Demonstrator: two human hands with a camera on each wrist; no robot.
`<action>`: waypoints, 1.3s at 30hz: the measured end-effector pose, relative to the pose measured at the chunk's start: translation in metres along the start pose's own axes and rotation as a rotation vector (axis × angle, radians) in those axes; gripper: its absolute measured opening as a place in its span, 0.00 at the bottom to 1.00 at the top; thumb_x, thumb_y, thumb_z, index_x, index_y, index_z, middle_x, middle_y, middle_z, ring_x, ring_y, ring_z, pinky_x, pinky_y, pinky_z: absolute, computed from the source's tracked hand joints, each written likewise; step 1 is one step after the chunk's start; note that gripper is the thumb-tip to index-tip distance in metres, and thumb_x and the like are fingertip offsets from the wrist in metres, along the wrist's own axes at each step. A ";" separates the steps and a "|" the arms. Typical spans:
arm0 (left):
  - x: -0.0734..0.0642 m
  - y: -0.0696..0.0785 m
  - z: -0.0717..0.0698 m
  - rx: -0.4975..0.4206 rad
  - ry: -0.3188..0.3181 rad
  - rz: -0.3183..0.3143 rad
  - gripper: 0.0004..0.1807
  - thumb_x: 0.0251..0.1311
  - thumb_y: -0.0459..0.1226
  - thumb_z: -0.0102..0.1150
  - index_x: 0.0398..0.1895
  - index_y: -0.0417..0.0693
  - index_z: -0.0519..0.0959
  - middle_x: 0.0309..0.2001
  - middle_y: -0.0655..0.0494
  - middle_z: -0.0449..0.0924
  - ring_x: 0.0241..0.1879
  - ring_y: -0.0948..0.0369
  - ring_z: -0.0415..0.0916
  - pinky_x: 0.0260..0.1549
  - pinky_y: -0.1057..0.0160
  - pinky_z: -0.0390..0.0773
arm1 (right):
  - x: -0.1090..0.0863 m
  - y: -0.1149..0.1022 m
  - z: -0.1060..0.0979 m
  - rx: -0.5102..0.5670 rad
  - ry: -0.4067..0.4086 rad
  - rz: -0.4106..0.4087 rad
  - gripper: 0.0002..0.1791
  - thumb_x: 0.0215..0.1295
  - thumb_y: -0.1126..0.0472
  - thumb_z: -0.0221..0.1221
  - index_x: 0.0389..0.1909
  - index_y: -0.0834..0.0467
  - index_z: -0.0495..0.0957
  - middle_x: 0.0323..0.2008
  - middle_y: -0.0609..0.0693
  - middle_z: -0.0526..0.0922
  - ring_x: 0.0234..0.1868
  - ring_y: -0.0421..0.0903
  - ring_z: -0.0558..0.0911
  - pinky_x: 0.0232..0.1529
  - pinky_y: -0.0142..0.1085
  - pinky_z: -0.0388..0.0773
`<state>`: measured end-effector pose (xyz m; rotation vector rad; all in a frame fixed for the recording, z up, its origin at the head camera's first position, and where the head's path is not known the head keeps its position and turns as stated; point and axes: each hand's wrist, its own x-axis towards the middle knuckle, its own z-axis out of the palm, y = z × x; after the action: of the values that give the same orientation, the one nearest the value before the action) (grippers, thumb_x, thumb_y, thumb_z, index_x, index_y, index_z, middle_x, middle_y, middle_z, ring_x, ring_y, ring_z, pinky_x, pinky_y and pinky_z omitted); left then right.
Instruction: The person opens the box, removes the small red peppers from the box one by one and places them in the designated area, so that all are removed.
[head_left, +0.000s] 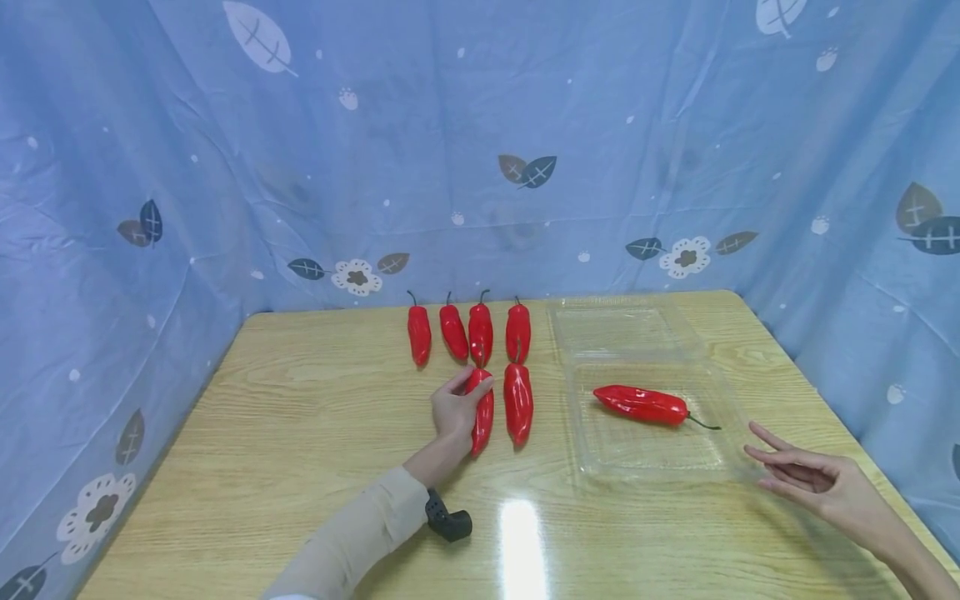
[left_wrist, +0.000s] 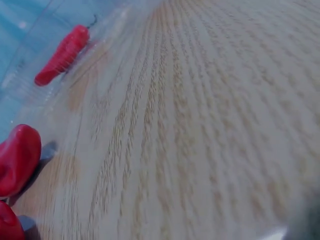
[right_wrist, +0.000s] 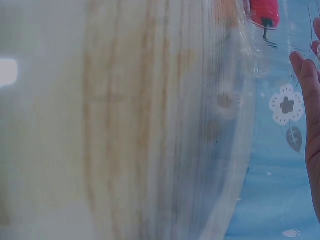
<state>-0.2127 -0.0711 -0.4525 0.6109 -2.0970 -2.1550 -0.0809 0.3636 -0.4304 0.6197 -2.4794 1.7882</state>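
My left hand [head_left: 454,410] pinches the upper end of a glossy red chili pepper [head_left: 483,421] between thumb and fingers; the pepper lies lengthwise on the table. Just to its right is another red pepper [head_left: 518,404]. On the right side a clear plastic clamshell box [head_left: 581,454] lies opened flat, its lid half [head_left: 611,333] at the back. One pepper [head_left: 641,404] rests in the front half, stem to the right. Beside that half's right edge is my right hand [head_left: 825,487], fingers loosely extended; whether the fingertips touch the plastic I cannot tell.
Several more red peppers [head_left: 419,337] stand in a row along the table's back, stems away from me. A black device [head_left: 450,521] is at my left wrist. A blue patterned curtain [head_left: 420,133] closes off the back and sides of the wooden table [head_left: 322,400].
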 end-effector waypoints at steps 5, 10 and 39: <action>0.000 0.000 0.005 -0.013 0.023 0.005 0.27 0.51 0.38 0.72 0.57 0.48 0.79 0.54 0.52 0.79 0.57 0.54 0.73 0.57 0.57 0.73 | 0.001 0.001 -0.001 0.034 -0.019 -0.023 0.18 0.57 0.84 0.55 0.50 0.83 0.70 0.66 0.39 0.68 0.57 0.36 0.75 0.44 0.28 0.79; -0.001 -0.001 0.006 -0.017 0.057 0.027 0.27 0.51 0.36 0.72 0.57 0.46 0.79 0.54 0.51 0.80 0.56 0.53 0.73 0.57 0.57 0.73 | 0.003 0.002 -0.001 0.077 -0.032 -0.043 0.19 0.57 0.84 0.55 0.51 0.83 0.70 0.66 0.40 0.68 0.57 0.36 0.75 0.44 0.28 0.78; -0.015 0.023 -0.027 -0.286 -0.151 0.106 0.25 0.60 0.35 0.64 0.61 0.42 0.74 0.60 0.47 0.75 0.60 0.54 0.72 0.54 0.67 0.73 | 0.003 0.000 -0.001 0.068 -0.045 -0.054 0.19 0.57 0.84 0.54 0.52 0.84 0.68 0.67 0.42 0.68 0.59 0.35 0.74 0.46 0.28 0.77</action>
<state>-0.1951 -0.0933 -0.4268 0.3110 -1.7852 -2.4418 -0.0837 0.3637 -0.4298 0.7316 -2.4134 1.8669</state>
